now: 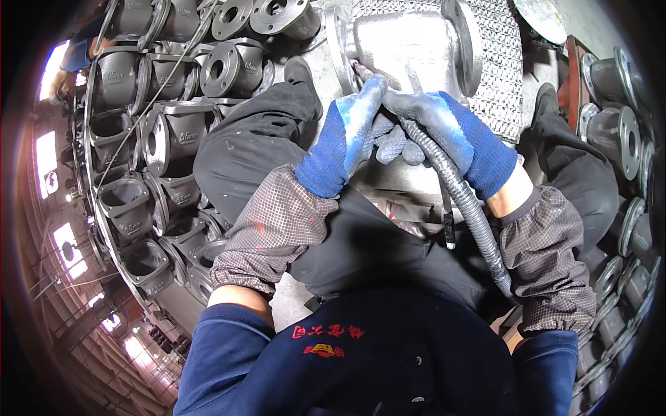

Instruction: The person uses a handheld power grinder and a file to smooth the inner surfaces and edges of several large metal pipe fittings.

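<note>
Between my knees stands a grey metal valve body casting (402,38) with a round flange at each side. Both my hands wear blue and grey gloves. They meet around a slim grinder (361,71) whose small pinkish tip is at the inner side of the casting's left flange. My left hand (350,128) closes around the grinder near its front. My right hand (444,121) is wrapped around its rear, where a grey ribbed hose (472,208) runs back toward my right forearm. The gloves hide most of the tool's body. A thin dark rod (447,222) hangs beside the hose.
Similar castings (177,135) are stacked in rows along the left, with a thin rod slanting across them. More flanged castings (614,135) stand at the right. A patterned metal plate (501,69) lies beneath the casting. My legs flank the work.
</note>
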A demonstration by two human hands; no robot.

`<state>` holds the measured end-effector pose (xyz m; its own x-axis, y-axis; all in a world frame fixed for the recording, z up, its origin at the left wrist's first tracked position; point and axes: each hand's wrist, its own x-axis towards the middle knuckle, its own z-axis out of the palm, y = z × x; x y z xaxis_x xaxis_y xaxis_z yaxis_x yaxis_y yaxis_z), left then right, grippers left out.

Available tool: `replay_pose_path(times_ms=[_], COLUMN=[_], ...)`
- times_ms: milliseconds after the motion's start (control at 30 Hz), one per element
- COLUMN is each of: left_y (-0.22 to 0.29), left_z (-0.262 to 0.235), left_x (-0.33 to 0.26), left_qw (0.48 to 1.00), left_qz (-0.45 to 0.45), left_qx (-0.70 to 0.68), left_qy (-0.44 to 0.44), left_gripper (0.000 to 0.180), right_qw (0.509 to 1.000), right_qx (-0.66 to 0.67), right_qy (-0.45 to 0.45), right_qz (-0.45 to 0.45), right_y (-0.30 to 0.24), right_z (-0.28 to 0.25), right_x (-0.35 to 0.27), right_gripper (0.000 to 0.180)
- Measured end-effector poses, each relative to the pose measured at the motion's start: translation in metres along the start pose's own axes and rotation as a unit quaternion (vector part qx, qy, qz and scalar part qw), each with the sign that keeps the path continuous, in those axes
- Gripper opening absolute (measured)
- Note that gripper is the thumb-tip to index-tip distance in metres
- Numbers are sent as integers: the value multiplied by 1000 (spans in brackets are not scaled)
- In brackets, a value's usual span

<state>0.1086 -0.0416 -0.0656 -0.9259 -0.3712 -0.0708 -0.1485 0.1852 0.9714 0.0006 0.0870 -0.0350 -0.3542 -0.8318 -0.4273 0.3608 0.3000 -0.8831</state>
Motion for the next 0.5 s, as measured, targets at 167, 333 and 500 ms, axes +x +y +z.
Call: replay_pose_path(times_ms=[167,333,500], left_y=[-15,-15,-2], left_z=[-3,-5,-6], left_x=[7,4,-3], left_qw=[985,938,998], left_qz=[121,227,16], left_qx=[123,260,-46], left_qy=[29,10,-35], left_gripper=[38,32,31], right_qw=[979,994,996], right_qx=[-166,-97,-88], right_qy=[-36,-49,-9], right_qz=[-110,-10,-24], right_y=[-7,-9,-15], right_z=[-11,-1,3], right_x=[-10,-3,-13], right_gripper=[32,27,28])
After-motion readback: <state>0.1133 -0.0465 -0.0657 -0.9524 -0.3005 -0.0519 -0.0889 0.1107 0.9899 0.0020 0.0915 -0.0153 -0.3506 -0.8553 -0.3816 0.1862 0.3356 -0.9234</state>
